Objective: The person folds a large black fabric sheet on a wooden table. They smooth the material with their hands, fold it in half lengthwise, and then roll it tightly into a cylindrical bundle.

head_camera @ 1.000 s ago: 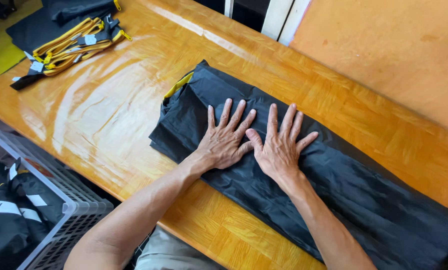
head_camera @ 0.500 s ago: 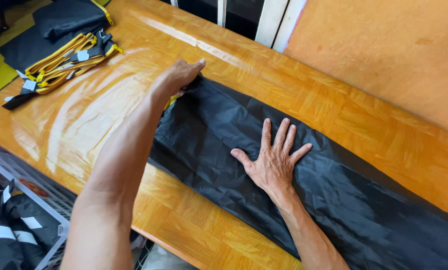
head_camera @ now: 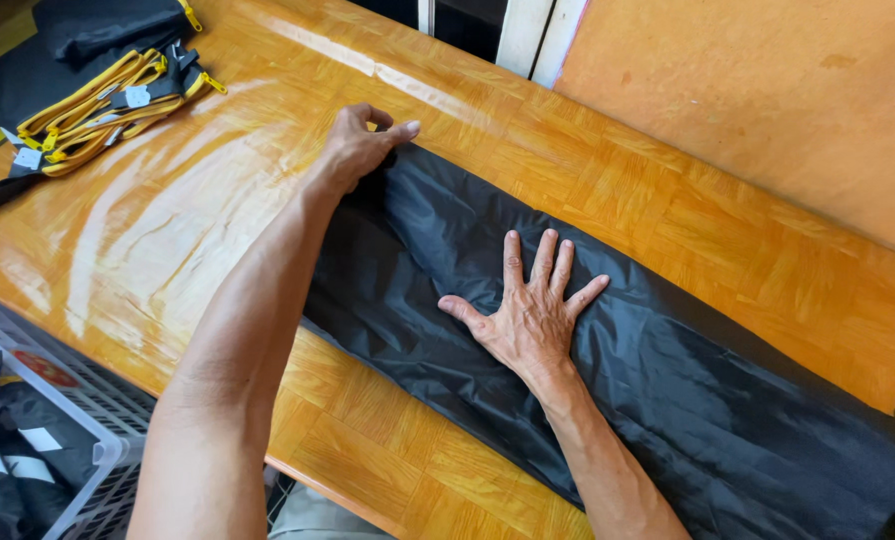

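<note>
A workshop: wooden worktable (head_camera: 607,190), strap bundles (head_camera: 97,110) (yellow-edged), stock crate (head_camera: 57,440).

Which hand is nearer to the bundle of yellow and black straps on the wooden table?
Left. The left hand grips the black fabric's end, nearer the bundle of yellow and black straps; the right hand presses flat farther away.

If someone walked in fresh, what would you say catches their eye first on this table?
The long black fabric lying diagonally across the glossy wooden table stands out first. The right hand presses flat on its middle, while the left hand grips its far end. At the table's far left corner lies a bundle of yellow-and-black straps.
</note>
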